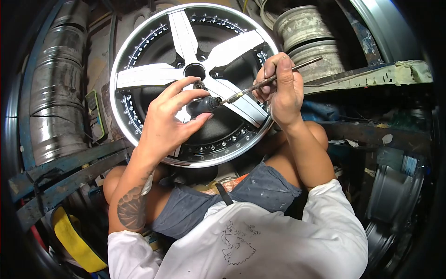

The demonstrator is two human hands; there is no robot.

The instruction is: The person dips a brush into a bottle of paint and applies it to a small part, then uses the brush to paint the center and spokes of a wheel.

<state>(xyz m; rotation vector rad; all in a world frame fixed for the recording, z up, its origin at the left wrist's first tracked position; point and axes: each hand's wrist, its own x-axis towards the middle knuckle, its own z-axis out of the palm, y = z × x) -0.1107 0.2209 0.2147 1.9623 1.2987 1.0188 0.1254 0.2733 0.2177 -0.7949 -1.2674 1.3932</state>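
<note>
My left hand [169, 123], fingers curled, pinches a black cap [202, 106]; my right hand [278, 88] clamps a tool [246, 89] pen-style, tip meeting the cap.

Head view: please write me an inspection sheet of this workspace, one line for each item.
Surface: no table seen; wheel rim stands before the seated person's knees.
Job's things: small black pot; thin tool, its tip at the pot.
Clutter: bare rims stacked behind; yellow object lower left.
Hands: left hand holds the pot; right hand pinches the tool.
Cables: nothing seen.
Surroundings: metal barrels at left, blue rails below them, another rim at right.
</note>
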